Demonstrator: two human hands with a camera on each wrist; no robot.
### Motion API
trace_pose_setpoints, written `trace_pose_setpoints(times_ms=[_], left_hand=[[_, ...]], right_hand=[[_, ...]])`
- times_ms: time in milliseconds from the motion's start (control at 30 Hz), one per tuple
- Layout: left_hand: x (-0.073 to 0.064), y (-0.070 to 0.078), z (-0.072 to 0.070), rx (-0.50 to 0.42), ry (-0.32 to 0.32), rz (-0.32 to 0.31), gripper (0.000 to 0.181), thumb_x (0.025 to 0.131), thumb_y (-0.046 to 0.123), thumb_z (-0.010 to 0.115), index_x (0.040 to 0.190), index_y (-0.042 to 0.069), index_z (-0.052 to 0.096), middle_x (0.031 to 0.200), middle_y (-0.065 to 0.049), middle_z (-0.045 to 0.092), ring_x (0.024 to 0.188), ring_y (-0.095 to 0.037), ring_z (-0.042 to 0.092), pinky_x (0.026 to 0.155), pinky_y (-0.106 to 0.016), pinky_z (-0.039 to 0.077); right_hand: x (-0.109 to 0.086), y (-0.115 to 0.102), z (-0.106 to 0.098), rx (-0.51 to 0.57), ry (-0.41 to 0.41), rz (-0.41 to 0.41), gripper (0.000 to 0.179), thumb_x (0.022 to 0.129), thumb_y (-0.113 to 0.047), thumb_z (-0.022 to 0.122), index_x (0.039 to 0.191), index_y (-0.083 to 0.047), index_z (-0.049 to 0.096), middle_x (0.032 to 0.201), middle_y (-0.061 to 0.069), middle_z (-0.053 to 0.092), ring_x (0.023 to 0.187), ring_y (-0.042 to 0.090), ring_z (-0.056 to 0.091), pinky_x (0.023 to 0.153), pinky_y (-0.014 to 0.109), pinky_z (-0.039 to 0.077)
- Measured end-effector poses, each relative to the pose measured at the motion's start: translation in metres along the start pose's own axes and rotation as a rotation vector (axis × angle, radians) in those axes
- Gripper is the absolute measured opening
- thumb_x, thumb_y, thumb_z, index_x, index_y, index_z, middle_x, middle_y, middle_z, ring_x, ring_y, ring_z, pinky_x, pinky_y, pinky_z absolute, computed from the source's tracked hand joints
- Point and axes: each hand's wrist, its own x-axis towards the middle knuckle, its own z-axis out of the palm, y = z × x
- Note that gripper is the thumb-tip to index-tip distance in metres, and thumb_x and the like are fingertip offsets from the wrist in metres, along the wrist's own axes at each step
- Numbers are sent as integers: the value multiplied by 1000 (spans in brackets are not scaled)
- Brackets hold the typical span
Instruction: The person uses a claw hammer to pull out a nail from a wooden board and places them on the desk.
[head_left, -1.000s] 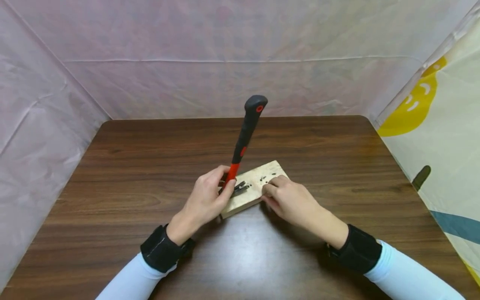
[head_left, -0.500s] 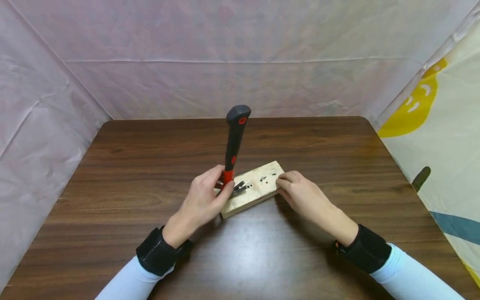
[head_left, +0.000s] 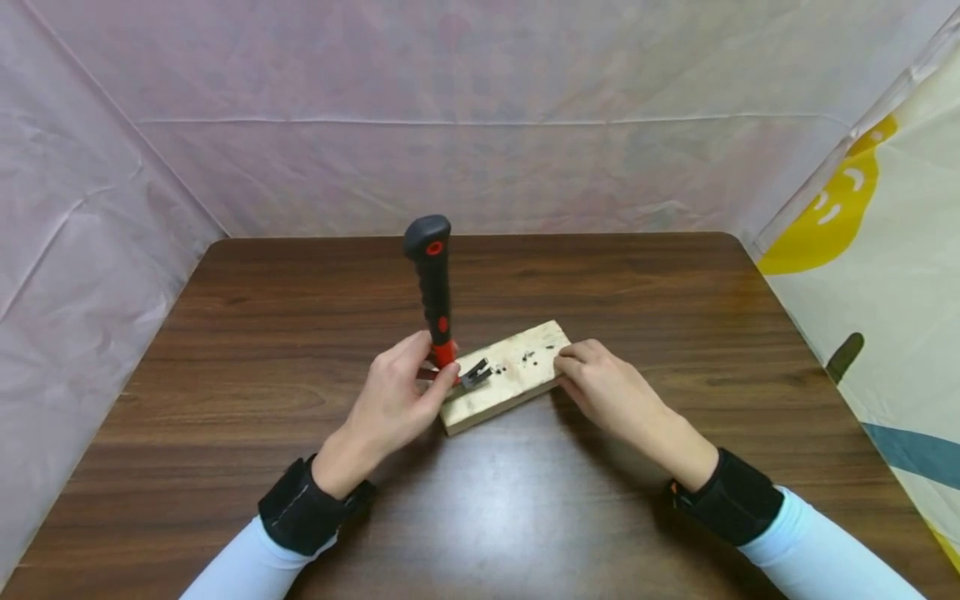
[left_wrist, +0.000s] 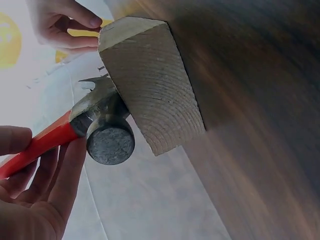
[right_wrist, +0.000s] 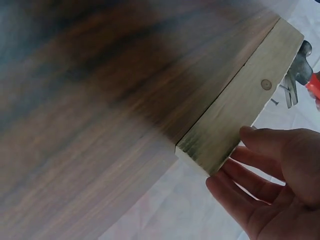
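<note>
A claw hammer (head_left: 435,292) with a black and red handle stands nearly upright, leaning a little left. My left hand (head_left: 392,396) grips it low on the red part, just above the head. In the left wrist view the steel hammer head (left_wrist: 110,135) lies against the top of a pale wooden block (left_wrist: 150,85), claw pointing along it. By the claw, a small nail (right_wrist: 274,102) sticks out of the block in the right wrist view. At the block's right end, my right hand (head_left: 603,383) holds its edge between thumb and fingers.
The block sits slanted on a dark wood-grain table (head_left: 262,333). Several small dark marks dot its top. Pale cloth (head_left: 450,167) hangs behind and to the left of the table, with printed fabric (head_left: 825,208) on the right.
The hammer handle has swung from leaning right to leaning slightly left, with my left hand moving left. My right hand has shifted right along the block to its end.
</note>
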Motion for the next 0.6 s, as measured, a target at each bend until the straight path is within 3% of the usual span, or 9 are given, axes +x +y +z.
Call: trace_pose_setpoints(times_ms=[233,433,600], left_hand=[[-3,0,-5,34,11,-20,18,91,-2,75,107,0,65,95,-8,67,84,-20,70,72,-33,61],[-8,1,-10,-27,3,-105,17,93,-3,73,108,0,65,101,-9,67,89,-19,70,72,-30,61],[-12,-1,-12,-59,42,-127,19,92,-4,74,109,-1,66,104,-10,69,91,-18,71,72,-31,61]], right_hand=[[-1,0,0,3,-4,-8,23,85,-3,83,105,3,73,108,17,68,102,34,65,84,41,59],[-2,0,-1,11,-8,-7,27,84,-2,84,108,5,72,110,19,68,102,34,64,86,42,58],[-3,0,-1,20,-14,6,30,85,-3,84,110,5,71,111,19,68,102,34,64,87,43,57]])
